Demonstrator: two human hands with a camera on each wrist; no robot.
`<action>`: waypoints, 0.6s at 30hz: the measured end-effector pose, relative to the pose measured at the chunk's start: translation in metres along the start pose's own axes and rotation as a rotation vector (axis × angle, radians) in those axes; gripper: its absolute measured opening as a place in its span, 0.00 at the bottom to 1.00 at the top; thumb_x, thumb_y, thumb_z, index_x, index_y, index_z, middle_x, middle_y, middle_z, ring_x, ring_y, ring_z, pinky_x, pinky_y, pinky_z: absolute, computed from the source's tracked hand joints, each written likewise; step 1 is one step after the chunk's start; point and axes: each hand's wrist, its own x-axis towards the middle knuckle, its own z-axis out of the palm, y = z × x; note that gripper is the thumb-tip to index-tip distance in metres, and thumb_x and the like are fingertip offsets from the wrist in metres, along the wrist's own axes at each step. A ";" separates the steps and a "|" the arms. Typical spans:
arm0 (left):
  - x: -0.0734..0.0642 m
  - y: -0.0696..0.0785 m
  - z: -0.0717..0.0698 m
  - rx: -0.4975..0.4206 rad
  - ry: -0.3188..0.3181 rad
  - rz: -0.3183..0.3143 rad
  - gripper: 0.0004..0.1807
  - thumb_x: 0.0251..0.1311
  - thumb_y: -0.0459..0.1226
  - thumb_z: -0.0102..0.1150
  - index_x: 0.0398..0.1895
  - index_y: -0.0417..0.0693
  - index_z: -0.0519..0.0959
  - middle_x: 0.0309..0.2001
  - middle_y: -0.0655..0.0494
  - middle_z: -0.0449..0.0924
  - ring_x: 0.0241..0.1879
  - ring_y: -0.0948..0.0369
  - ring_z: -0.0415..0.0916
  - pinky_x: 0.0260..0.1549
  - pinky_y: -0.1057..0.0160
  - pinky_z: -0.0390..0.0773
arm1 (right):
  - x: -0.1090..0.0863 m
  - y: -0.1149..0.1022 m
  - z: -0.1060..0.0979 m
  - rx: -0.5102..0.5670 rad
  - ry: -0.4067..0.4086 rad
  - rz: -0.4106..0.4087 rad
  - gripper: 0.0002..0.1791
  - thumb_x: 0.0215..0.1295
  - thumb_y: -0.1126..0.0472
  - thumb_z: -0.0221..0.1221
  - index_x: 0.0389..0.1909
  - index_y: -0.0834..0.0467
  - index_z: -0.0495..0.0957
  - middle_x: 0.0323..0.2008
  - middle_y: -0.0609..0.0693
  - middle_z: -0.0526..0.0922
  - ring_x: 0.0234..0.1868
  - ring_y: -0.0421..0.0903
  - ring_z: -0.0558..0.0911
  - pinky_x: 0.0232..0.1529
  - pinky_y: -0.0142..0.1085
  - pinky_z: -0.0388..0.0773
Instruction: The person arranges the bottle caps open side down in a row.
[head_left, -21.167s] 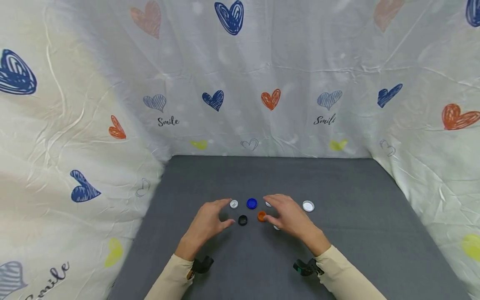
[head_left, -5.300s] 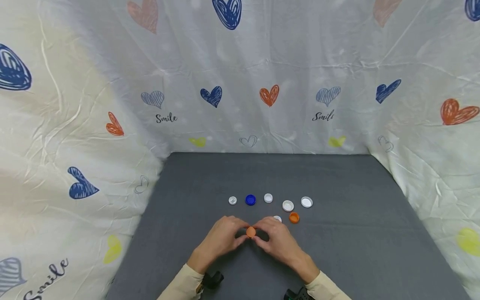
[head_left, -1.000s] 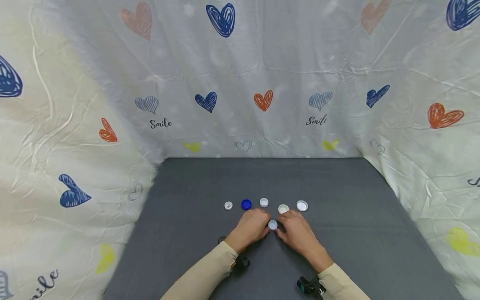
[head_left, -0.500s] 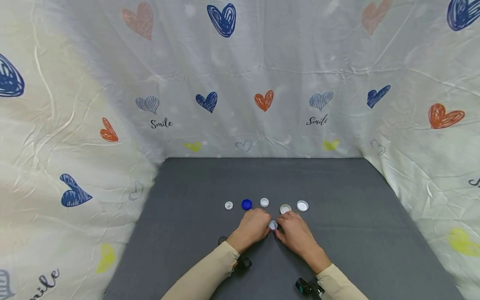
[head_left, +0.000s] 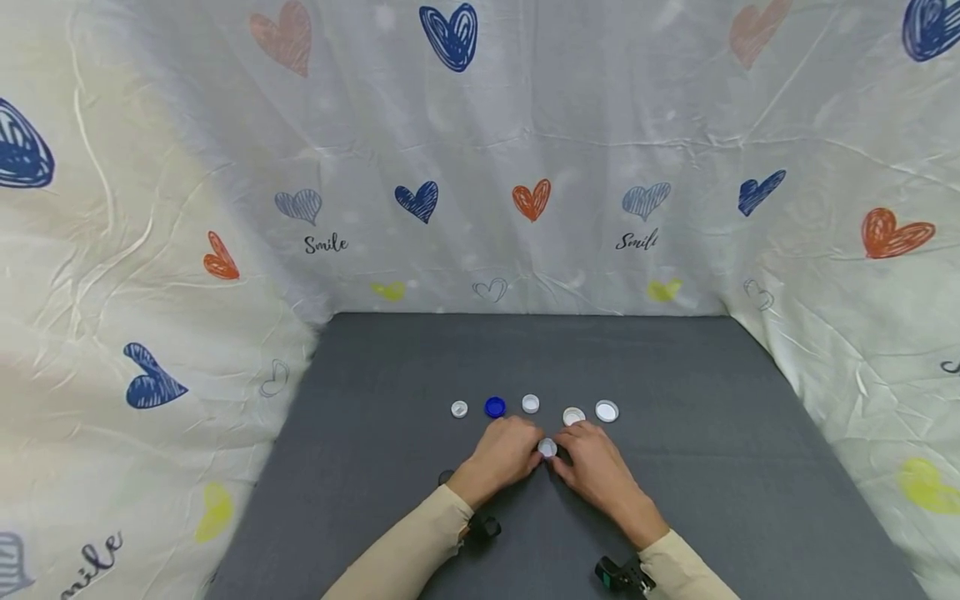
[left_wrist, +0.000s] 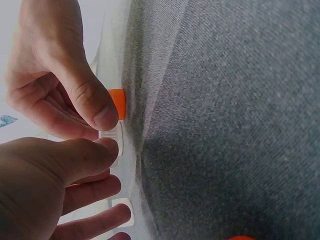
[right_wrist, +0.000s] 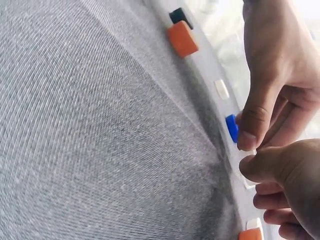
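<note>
Both hands meet at a small white bottle cap [head_left: 547, 448] in the middle of the table. My left hand [head_left: 507, 451] pinches its left side with thumb and fingers. My right hand [head_left: 592, 465] grips it from the right. In the left wrist view a ridged side of the white cap shows between the two thumbs. An orange cap [left_wrist: 118, 104] lies beyond the right hand, hidden from the head view. To the left, another orange cap [right_wrist: 183, 39] and a black cap [right_wrist: 179, 17] sit close together; the left forearm hides most of them from above.
Behind the hands stands a loose row: a small white cap [head_left: 459, 409], a blue cap [head_left: 495, 407] and more white caps [head_left: 531, 403], one a wide, shallow white cap [head_left: 607, 411] at the right end. A grey cloth [head_left: 712, 467] covers the table; a heart-printed curtain [head_left: 487, 150] surrounds it.
Earlier, the hands were apart over the caps, then pinched an orange cap. The black cap has moved left and toward the person. Over the last second, both hands keep holding the white cap almost still.
</note>
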 end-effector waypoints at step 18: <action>-0.016 -0.003 -0.024 0.009 0.096 0.033 0.06 0.57 0.47 0.71 0.33 0.59 0.85 0.30 0.66 0.85 0.33 0.61 0.82 0.32 0.57 0.80 | 0.008 -0.013 -0.018 0.035 0.045 -0.032 0.13 0.51 0.55 0.74 0.36 0.55 0.86 0.36 0.45 0.86 0.45 0.47 0.81 0.52 0.45 0.77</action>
